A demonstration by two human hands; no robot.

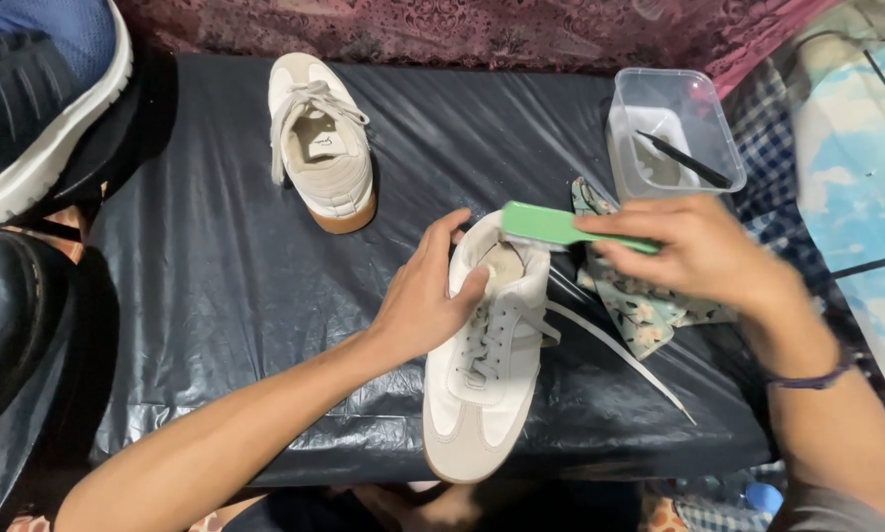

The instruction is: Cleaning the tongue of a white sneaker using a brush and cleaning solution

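Note:
A white sneaker with a tan sole lies on black plastic sheeting, toe toward me. My left hand grips its side near the heel opening. My right hand holds a green-handled brush, whose head rests at the sneaker's heel collar. A loose white lace trails off to the right. The matching second sneaker stands apart at the back of the sheeting.
A clear plastic tub with a dark stick inside sits at the back right. A patterned cloth lies under my right hand. A blue and black shoe and a black shoe sit at the left edge.

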